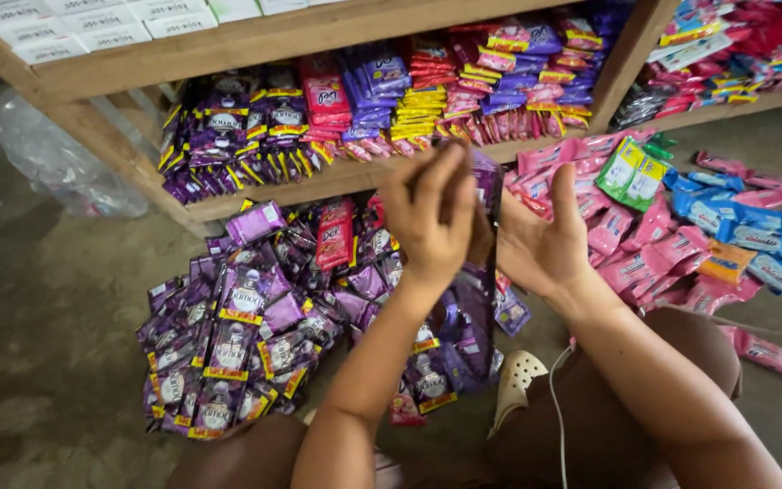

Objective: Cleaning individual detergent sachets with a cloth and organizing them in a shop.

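On the floor left of the strip of purple sachets [486, 272] that the person holds up, a heap of purple sachets [246, 326] spreads over the concrete floor [38, 308], too many and too overlapped to count; they lie loose and flat, which keeps them within easy reach. Above and left of the strip, a wooden shelf [255, 41] carries more purple, red, yellow and pink packs stacked on edge in rows, again beyond counting. A clear plastic bag [56, 163], one only, slumps against the shelf's leg far to the left of the strip.

The left hand [432, 222] rises just left of the strip, its fingers slightly spread and curled toward it; thumb and fingertips seem to pinch the upper edge, though the grip is partly hidden. The strip hangs straight down between the two hands, so its joined packets fall in one line, perhaps four or five, the lower ones merging with the heap behind. The right hand [545, 244], just right of the strip, is open-palmed with fingers together against its side, steadying it.

Below the strip one pale perforated sandal [513, 385] shows. Right of the strip lies a pile of pink sachets [626, 244], several blue sachets [735, 226], and two green packs [631, 172].
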